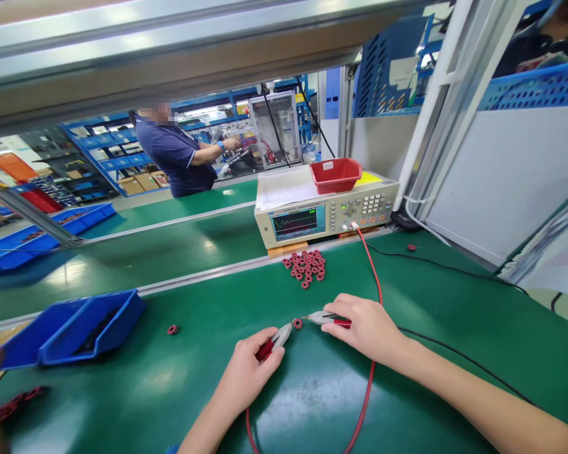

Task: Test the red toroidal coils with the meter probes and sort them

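the left hand (253,366) is curling its fingers round the red handles of the left clip (280,339), and the right hand (357,321) is pinching the right clip (319,317) in the same closed manner. between both clip tips, a red-and-black ring (297,323) is lying on the worktop (208,391). the clips are pointing inward from opposite sides, perhaps so that they are meeting the ring at both ends; the tips are too small here for being sure of contact. the ring pile (307,268) is sitting near the back edge, before the tester (326,217), probably leaving room for both hands. toward the left edge, a lone ring (173,330) and blue bins (129,320) are standing well apart. the red cable (377,277) is passing under the right wrist (390,343).
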The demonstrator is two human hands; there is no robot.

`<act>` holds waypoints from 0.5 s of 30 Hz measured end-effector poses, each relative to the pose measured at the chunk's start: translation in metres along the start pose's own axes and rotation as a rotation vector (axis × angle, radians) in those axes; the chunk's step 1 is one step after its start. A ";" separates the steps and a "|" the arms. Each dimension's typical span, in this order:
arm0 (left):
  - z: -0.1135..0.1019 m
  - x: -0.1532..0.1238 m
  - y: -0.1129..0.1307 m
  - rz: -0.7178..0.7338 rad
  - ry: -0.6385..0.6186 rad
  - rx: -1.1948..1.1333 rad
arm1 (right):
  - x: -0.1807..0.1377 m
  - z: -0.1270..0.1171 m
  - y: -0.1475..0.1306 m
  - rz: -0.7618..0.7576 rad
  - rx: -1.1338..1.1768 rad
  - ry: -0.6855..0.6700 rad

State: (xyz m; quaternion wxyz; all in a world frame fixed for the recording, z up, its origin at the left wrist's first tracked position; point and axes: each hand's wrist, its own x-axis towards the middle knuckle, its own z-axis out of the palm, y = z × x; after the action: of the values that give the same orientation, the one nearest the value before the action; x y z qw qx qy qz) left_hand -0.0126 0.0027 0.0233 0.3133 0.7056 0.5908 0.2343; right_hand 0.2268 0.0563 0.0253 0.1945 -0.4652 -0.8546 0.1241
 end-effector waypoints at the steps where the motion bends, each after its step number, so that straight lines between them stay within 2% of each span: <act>1: 0.000 0.000 0.000 0.000 0.001 -0.003 | 0.000 0.000 0.000 0.003 0.000 -0.001; 9: 0.002 -0.002 0.002 0.010 0.000 -0.012 | 0.002 0.001 0.003 -0.001 0.071 0.014; 15: 0.001 -0.005 0.008 0.039 -0.039 -0.017 | 0.007 -0.002 0.004 -0.072 0.103 0.016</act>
State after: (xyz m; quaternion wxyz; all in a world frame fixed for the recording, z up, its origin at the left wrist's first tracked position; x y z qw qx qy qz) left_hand -0.0074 -0.0029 0.0281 0.3260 0.7187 0.5688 0.2316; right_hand 0.2272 0.0647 0.0272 0.2294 -0.4244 -0.8617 0.1572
